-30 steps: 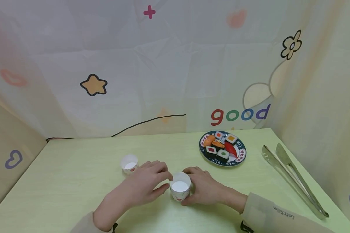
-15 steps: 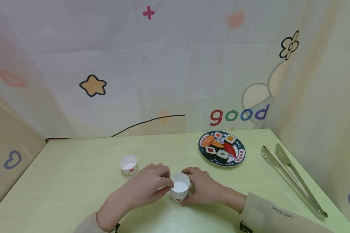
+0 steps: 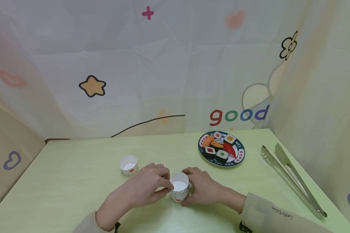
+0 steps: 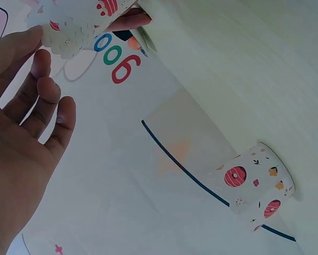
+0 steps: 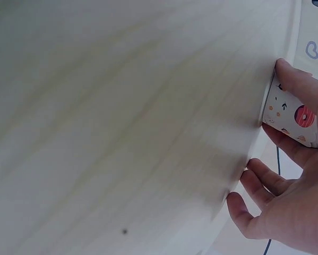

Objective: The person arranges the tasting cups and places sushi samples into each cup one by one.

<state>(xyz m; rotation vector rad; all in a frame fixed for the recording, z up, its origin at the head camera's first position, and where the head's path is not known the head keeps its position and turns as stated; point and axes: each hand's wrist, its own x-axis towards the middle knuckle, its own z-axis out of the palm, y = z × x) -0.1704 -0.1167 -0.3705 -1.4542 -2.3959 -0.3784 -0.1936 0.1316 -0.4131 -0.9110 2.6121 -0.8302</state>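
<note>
A white paper baking cup (image 3: 179,195) with a scalloped rim and printed pattern stands upright on the table near the front middle. My right hand (image 3: 204,187) grips its lower side from the right, thumb in front; the right wrist view shows fingers on either side of the baking cup (image 5: 286,112). From the left, my left hand (image 3: 148,186) pinches the near-left rim with its fingertips. In the left wrist view the other fingers of the left hand (image 4: 31,122) curl loosely below the rim. Whether a second cup is nested inside is hidden.
Another paper baking cup (image 3: 129,168) stands behind the left hand. At the back right lies a dark-rimmed plate (image 3: 202,156) bearing several sushi pieces (image 3: 221,155). Metal tongs (image 3: 294,181) lie along the right table edge. A printed cloth (image 3: 163,64) hangs behind the table.
The left fingertips have closed in on the cup's rim and now pinch it. The cup shifts very slightly left in view; the right hand keeps its hold.
</note>
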